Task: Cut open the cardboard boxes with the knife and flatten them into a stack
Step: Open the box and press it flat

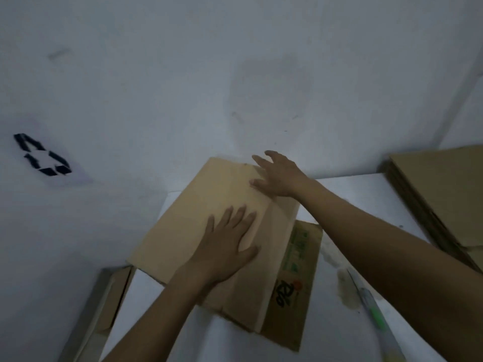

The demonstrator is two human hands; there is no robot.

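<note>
Tan cardboard box (203, 223) with green print, green-handled knife (376, 313), white table (339, 343)

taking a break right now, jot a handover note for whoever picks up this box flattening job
Left hand: open, pressing flat on the cardboard box.
Right hand: open, fingers spread at its far edge.
Box lies nearly flat on the table, printed flap showing at the right.
Knife lies on the table to the right, unheld.
Done so far: flattened stack at the far right.
Left: press this box fully flat, add it to the stack.
</note>
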